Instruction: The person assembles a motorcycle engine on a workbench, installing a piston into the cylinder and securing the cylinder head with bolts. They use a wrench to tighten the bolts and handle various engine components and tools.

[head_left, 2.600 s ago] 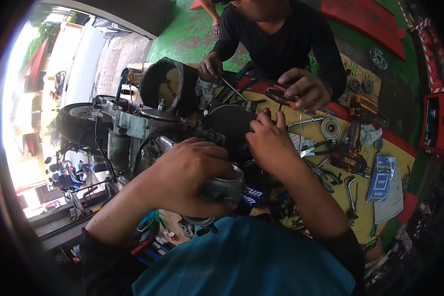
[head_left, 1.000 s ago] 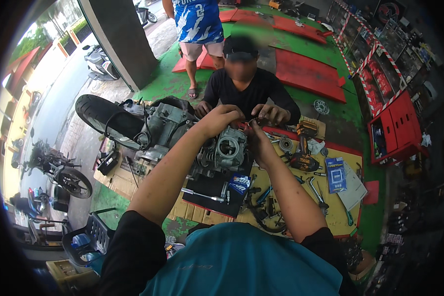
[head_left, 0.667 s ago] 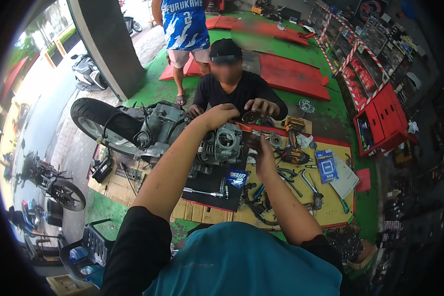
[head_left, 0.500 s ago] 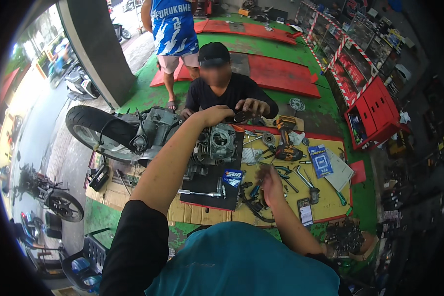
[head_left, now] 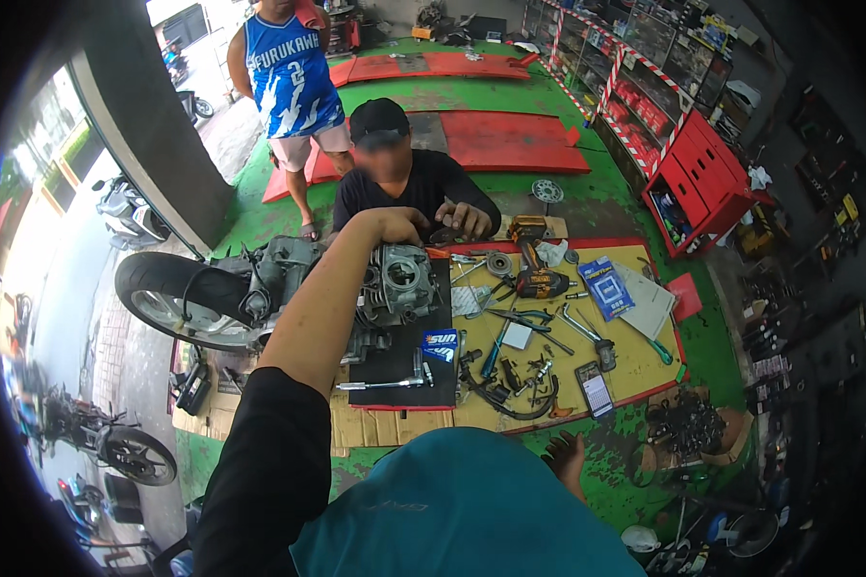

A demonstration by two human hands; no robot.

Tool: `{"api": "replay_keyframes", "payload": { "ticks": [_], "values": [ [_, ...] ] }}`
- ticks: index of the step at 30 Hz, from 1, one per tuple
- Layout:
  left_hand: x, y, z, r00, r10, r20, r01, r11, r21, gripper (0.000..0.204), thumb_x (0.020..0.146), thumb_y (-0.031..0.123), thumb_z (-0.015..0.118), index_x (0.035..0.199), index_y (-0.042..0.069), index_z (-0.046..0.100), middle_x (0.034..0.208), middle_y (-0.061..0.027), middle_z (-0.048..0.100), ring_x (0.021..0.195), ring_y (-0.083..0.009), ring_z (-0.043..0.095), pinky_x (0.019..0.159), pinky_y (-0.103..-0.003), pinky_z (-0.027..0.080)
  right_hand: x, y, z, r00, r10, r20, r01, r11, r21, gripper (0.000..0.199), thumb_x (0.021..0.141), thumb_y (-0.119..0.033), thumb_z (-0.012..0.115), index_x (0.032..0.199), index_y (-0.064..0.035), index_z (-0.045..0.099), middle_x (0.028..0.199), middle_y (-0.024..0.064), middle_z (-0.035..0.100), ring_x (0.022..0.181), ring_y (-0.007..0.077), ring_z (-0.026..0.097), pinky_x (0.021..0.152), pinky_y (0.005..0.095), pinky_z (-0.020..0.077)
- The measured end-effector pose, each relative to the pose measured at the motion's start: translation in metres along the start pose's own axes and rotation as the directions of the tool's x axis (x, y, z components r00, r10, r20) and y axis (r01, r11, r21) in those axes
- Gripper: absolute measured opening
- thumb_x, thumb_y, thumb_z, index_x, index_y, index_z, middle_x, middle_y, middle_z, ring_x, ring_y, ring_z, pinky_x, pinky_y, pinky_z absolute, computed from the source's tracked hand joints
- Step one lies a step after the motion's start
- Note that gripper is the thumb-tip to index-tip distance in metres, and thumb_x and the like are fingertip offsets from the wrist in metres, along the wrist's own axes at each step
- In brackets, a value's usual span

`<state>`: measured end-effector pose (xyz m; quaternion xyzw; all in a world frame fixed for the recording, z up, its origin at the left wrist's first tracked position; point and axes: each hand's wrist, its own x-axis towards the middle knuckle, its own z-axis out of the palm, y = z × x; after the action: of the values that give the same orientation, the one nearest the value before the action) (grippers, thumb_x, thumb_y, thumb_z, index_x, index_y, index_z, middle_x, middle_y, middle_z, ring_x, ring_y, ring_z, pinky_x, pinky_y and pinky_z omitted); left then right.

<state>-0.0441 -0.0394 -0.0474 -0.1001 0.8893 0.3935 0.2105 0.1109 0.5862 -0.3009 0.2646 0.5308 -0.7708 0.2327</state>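
While left hand (head_left: 401, 227) is near engine (head_left: 404, 298) — grip unclear — right hand (head_left: 565, 457) spread wide; blue packet (head_left: 610, 288) lettered.

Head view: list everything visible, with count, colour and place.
Engine: 1, grey, centre
Wheel: 1, black, beside engine
Ratchet: 1, silver, black mat
Cordless power tool: at least 1, yellow-black, yellow tabletop
Smartphone: 1, dark, tabletop
Large packet: 1, blue, tabletop's right
Hand tools: many, mixed, tabletop
Tool cabinet: 1, red, right
Motorcycles: several, mixed, left
Co-worker: 1, black shirt, opposite
Bystander: 1, blue jersey, behind
Left hand: 1, bare, engine's far side
Right hand: 1, bare, lower right
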Motion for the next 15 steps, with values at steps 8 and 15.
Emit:
{"api": "replay_keyframes", "payload": {
  "ticks": [8, 15],
  "values": [
    [0.003, 0.023, 0.006, 0.996, 0.075, 0.047, -0.081, 0.988, 0.133, 0.072, 0.082, 0.022, 0.081, 0.148, 0.001, 0.06, 0.144, -0.0185, 0.066, 0.133, -0.0287, 0.061, 0.114, -0.039, 0.046, 0.008, 0.003, -0.011, 0.997, -0.08, 0.006, 0.08, 0.997, 0.008, 0.07, 0.101, -0.069, 0.054, 0.138, -0.0093, 0.058, 0.111, 0.0097, 0.062, 0.094, 0.0273, 0.058, 0.081, 0.0489, 0.0466],
    [-0.02, 0.012, 0.008, 0.986, 0.126, -0.109, -0.137, 0.985, -0.105, 0.054, 0.093, 0.015, 0.074, 0.143, -0.001, 0.061, 0.127, -0.0151, 0.072, 0.118, -0.0216, 0.068, 0.103, -0.036, 0.054, 0.011, -0.015, 0.026, 0.99, -0.045, 0.136, 0.048, 0.999, -0.024, 0.05, 0.104, -0.056, 0.056, 0.127, -0.013, 0.064, 0.104, 0.0059, 0.069, 0.096, 0.0232, 0.063, 0.084, 0.0423, 0.0482]
  ]
}}
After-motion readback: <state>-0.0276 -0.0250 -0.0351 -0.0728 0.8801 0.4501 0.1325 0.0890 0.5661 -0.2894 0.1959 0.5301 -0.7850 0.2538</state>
